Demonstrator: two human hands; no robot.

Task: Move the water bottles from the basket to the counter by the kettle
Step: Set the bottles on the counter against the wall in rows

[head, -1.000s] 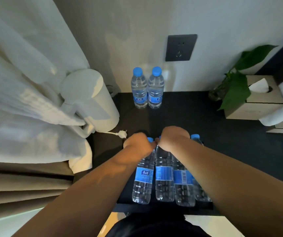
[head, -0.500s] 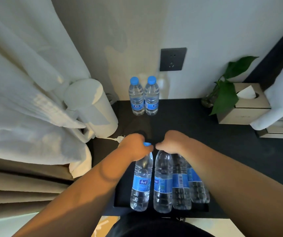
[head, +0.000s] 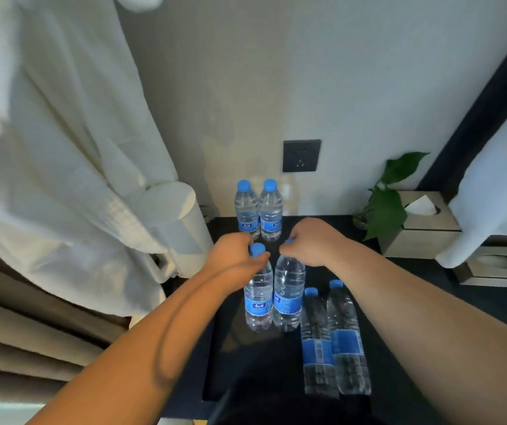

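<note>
Hanging over dark basket: left hand fingers curl round neck of clear blue-capped plastic bottle, right hand round its twin; I reckon for upright placing by white kettle.

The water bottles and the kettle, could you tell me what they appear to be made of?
The water bottles look clear, glossy thin plastic: see-through ribbed walls, blue caps. The kettle: matte white shell, plastic or painted metal; cannot tell which.
</note>
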